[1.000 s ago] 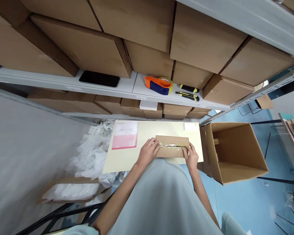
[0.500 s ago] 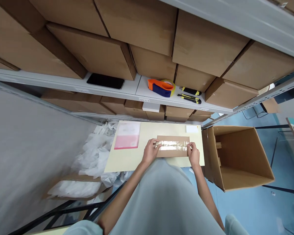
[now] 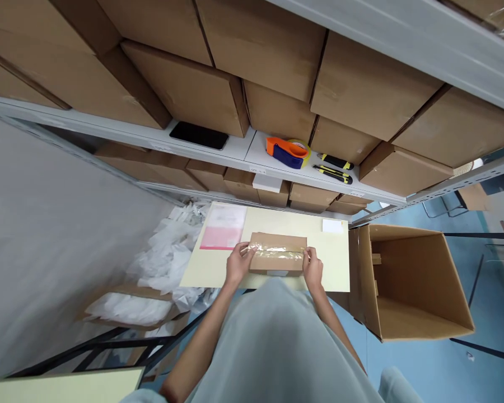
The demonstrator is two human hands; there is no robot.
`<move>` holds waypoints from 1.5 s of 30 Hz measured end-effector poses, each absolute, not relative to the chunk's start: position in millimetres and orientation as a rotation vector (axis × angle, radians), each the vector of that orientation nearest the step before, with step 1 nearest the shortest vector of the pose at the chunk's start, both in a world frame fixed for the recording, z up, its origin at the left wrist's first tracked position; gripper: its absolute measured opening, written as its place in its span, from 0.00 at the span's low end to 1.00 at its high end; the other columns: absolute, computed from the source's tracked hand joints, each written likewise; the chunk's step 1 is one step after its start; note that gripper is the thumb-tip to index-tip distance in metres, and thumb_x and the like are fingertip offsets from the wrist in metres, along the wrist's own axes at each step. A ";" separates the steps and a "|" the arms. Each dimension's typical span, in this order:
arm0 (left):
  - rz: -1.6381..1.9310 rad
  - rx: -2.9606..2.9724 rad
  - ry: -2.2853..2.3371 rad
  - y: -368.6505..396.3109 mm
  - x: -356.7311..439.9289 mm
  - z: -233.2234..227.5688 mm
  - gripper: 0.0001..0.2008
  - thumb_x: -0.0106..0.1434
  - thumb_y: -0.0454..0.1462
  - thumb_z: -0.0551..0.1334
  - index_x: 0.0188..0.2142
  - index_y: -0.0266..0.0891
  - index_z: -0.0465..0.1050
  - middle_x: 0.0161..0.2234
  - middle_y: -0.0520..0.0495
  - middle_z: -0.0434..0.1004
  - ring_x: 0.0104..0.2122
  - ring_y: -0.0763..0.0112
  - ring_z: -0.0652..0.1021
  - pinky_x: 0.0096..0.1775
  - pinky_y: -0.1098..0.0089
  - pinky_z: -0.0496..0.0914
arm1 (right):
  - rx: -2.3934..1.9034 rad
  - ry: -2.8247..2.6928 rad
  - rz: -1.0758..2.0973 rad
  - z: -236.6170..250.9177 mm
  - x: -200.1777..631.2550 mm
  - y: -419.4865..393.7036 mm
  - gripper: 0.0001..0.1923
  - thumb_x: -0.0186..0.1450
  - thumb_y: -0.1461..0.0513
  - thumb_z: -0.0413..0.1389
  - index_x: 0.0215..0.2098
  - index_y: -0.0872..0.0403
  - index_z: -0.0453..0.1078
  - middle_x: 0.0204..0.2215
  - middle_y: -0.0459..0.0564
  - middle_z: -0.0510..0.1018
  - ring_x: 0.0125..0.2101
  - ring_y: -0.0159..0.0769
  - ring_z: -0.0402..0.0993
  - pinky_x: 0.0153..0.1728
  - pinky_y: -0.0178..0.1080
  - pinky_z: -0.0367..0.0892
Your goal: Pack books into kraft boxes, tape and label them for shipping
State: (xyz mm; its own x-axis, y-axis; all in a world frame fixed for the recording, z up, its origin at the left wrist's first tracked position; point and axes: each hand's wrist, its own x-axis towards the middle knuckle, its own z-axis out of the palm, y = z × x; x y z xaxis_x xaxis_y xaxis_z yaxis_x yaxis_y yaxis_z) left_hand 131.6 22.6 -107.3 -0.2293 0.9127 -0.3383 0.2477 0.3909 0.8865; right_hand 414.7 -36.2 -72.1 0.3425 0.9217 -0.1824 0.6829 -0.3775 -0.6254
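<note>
Cardboard box [image 3: 277, 254] flat on the pale table [image 3: 336, 268], clear tape strip [image 3: 275, 250] along its top. Left hand [image 3: 236, 264] and right hand [image 3: 313, 268] pinch the box ends, fingers curled. Risk: uneven pressing wrinkles tape; box sits near the table's front edge, could slide off.

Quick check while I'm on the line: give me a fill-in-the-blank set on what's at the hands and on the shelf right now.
1. Both hands, the left hand and the right hand, hold a small cardboard box sealed across the top with clear ____.
2. The small box rests on a pale yellow ____.
3. On the shelf, the orange and blue tape dispenser lies beside two yellow and black ____.
4. The large cardboard box to the person's right stands ____.

Missing words: tape; table; knives; open
</note>
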 end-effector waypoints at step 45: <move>1.536 1.691 1.443 219.3 211.7 85.7 0.19 0.66 0.30 0.59 0.54 0.41 0.78 0.54 0.36 0.82 0.58 0.47 0.81 0.63 0.46 0.75 | -1.829 -2.096 0.294 141.0 356.0 299.9 0.19 0.67 0.68 0.58 0.56 0.61 0.74 0.46 0.65 0.87 0.48 0.51 0.83 0.55 0.48 0.74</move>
State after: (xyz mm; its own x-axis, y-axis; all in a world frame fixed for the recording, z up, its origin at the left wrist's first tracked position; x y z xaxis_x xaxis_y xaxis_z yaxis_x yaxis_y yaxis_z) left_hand 211.7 219.3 85.7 -0.1593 0.8785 0.4504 0.3948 -0.3614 0.8447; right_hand 356.0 299.9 141.0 -0.1118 0.9865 0.1194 0.9156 0.1490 -0.3736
